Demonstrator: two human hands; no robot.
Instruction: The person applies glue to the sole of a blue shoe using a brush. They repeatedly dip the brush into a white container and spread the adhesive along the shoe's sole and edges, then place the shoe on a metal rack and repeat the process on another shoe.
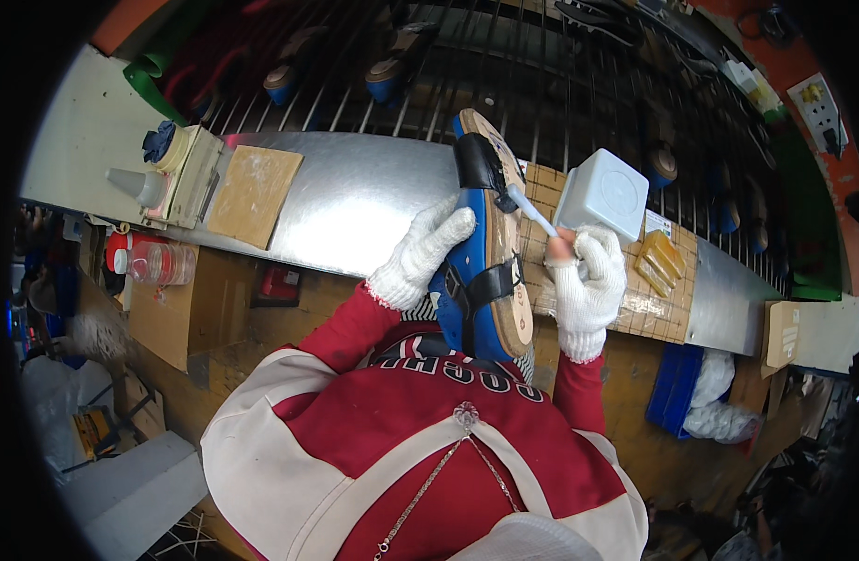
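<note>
My left hand [418, 252], in a white knit glove, grips the side of a blue shoe last [459, 252]. The last is tilted up on its length, with a tan insole [506, 299] along its right face. Black straps [481, 161] cross the last at its upper and lower parts. In my gloved right hand [588, 290], a white-handled brush [532, 210] is pinched between thumb and fingers, the fingertips bare. Its head meets the dark strap end beside the insole's edge. The bristles are too small to make out.
A white square tub [612, 194] and a yellowish block [660, 265] rest on a grid-marked board [677, 313]. A brown board [254, 196] lies on the metal bench [355, 201]. Beyond are rods with more blue lasts [383, 82]. Bottles [163, 263] stand at left.
</note>
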